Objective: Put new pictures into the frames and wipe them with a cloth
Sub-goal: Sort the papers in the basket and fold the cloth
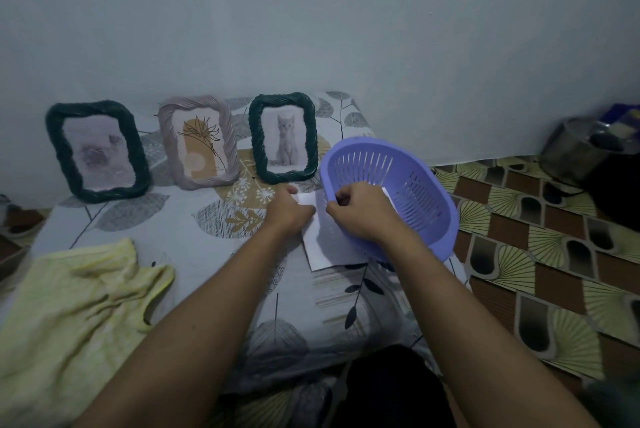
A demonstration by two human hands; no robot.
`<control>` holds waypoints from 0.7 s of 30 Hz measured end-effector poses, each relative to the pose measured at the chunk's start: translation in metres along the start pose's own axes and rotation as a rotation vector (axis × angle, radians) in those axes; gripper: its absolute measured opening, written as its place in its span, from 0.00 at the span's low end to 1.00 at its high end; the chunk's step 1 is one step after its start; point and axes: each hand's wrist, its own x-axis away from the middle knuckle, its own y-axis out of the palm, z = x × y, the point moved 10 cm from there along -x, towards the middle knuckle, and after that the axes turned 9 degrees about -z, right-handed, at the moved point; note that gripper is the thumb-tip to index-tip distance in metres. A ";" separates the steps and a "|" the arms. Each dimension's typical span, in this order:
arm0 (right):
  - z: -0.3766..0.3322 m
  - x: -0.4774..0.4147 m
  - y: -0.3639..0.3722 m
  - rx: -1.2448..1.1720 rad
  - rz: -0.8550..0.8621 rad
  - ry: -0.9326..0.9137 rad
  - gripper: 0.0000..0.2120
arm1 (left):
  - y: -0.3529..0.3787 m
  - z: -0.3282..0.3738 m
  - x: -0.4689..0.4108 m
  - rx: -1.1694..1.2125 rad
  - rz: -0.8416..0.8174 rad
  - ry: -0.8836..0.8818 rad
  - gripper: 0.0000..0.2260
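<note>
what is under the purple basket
White paper sticks out from under the basket, on the leaf-print sheet. How far it runs beneath is hidden by the basket and the right hand.

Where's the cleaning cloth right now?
In the head view the yellow cloth lies crumpled at lower left on the leaf-print sheet, just in front of the leftmost dark frame.

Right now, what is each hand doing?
Left hand: holds the white paper.
Right hand: seems to grip the rim of the purple basket.
</note>
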 end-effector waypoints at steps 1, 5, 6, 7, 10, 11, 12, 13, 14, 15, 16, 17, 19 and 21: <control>-0.001 0.001 0.002 -0.002 0.003 0.005 0.15 | -0.011 -0.002 0.003 0.054 0.045 0.009 0.20; -0.001 0.002 0.013 -0.022 -0.010 0.030 0.14 | -0.054 -0.007 0.022 0.124 0.193 0.042 0.20; 0.000 0.003 0.014 -0.028 -0.008 0.042 0.14 | -0.063 -0.009 0.028 0.141 0.217 0.046 0.20; 0.001 0.003 0.015 -0.032 -0.005 0.058 0.15 | -0.072 -0.012 0.032 0.154 0.236 0.045 0.19; 0.000 0.009 0.014 0.030 -0.006 0.109 0.15 | -0.094 -0.022 0.042 0.173 0.255 0.042 0.11; -0.005 0.014 0.010 0.093 0.024 0.113 0.17 | -0.100 -0.026 0.045 0.189 0.253 0.045 0.08; -0.015 0.019 0.005 0.153 0.083 0.081 0.18 | -0.104 -0.029 0.049 0.205 0.248 0.046 0.07; -0.030 0.026 0.000 0.177 0.155 0.009 0.18 | -0.107 -0.031 0.053 0.220 0.243 0.049 0.06; -0.047 0.034 -0.001 0.166 0.208 -0.087 0.18 | -0.110 -0.033 0.059 0.235 0.243 0.051 0.07; -0.062 0.041 0.003 0.152 0.223 -0.182 0.19 | -0.113 -0.035 0.064 0.248 0.249 0.055 0.08; -0.075 0.046 0.012 0.150 0.193 -0.256 0.20 | -0.115 -0.037 0.069 0.257 0.254 0.061 0.08; -0.083 0.049 0.027 0.151 0.124 -0.298 0.21 | -0.118 -0.038 0.074 0.266 0.258 0.067 0.07; -0.088 0.050 0.062 0.148 -0.053 -0.308 0.25 | -0.121 -0.041 0.083 0.282 0.264 0.086 0.07; -0.088 0.053 0.091 0.122 -0.159 -0.274 0.32 | -0.123 -0.044 0.091 0.287 0.262 0.096 0.06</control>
